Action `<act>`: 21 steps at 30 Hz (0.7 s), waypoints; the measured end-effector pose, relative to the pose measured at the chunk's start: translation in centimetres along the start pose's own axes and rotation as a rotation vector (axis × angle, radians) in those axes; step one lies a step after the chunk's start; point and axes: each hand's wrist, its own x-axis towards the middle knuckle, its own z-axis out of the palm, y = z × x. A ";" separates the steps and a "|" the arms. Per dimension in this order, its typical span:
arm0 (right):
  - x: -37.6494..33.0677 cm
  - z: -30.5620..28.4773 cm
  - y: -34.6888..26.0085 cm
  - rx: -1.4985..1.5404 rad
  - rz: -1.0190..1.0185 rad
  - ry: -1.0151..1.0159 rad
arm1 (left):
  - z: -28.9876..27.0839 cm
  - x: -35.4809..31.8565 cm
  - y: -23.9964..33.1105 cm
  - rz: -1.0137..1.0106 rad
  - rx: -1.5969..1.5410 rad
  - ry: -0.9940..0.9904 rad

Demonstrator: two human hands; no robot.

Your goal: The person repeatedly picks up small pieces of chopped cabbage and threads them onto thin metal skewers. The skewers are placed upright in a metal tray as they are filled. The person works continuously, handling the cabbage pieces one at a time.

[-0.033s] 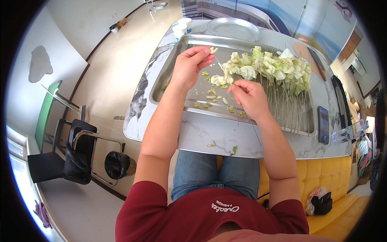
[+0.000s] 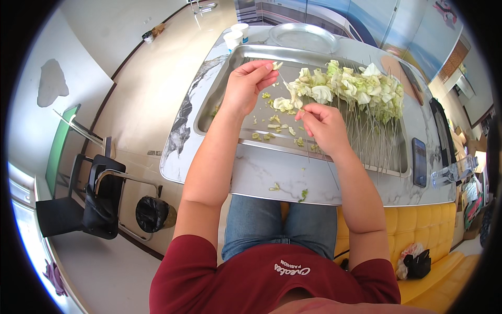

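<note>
- Left hand (image 2: 246,86) sits up in the middle of the frame, its grip pinched shut on a small pale green bit of cabbage leaf (image 2: 277,65) held over the big rectangular stainless steel tray (image 2: 209,112).
- Right hand (image 2: 324,125) is just right of centre, thumb and fingers closed on a thin metal skewer (image 2: 300,107). The skewer already carries a few pale leaf pieces near its upper end, between the two hands.
- Looks like the leaf piece is super light and floppy, maybe a bit damp, so I'd guess it tears or splits easily if you squeeze hard. Pinching it near the thicker rib seems the safest place to hold it.
- The skewer is stiff but skinny and probably slick. It's also pointy, so I'd hold it low on the shaft, away from the tip.
- Right part of the tray has a whole row of loaded skewers with light green cabbage bunches (image 2: 361,89) on top.
- Little leaf scraps (image 2: 272,128) are scattered on the tray floor, and a couple sit on the white marble-pattern bench (image 2: 272,175) in front.
- A dark phone (image 2: 419,162) lies on the bench at the right.
</note>
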 end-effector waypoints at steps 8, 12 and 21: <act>0.0 0.3 0.5 -0.016 -0.040 0.040 | 0.3 0.0 0.2 -0.020 0.054 0.027; 0.0 0.2 0.6 -0.049 -0.037 0.021 | 0.0 0.0 0.5 -0.068 0.096 0.001; 0.2 0.1 1.0 -0.043 -0.038 0.042 | -0.2 -0.2 0.5 -0.097 0.259 -0.145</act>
